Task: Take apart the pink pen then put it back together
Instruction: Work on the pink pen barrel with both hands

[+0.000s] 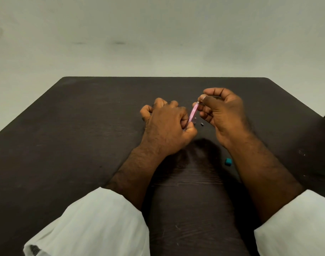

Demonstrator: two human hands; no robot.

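The pink pen (193, 112) is a thin translucent pink barrel, tilted with its upper end to the right. My left hand (167, 126) is closed around its lower end. My right hand (222, 111) pinches the pen's upper tip between thumb and forefinger. Both hands hover over the middle of the dark table (84, 135). Below the pen, a small clear part (195, 120) and a tiny dark part (202, 124) lie on the table between my hands. The pen's lower end is hidden inside my left fist.
A small teal block (228, 161) lies on the table beside my right forearm. White sleeves cover both arms near the front edge. A pale wall rises behind the table's far edge.
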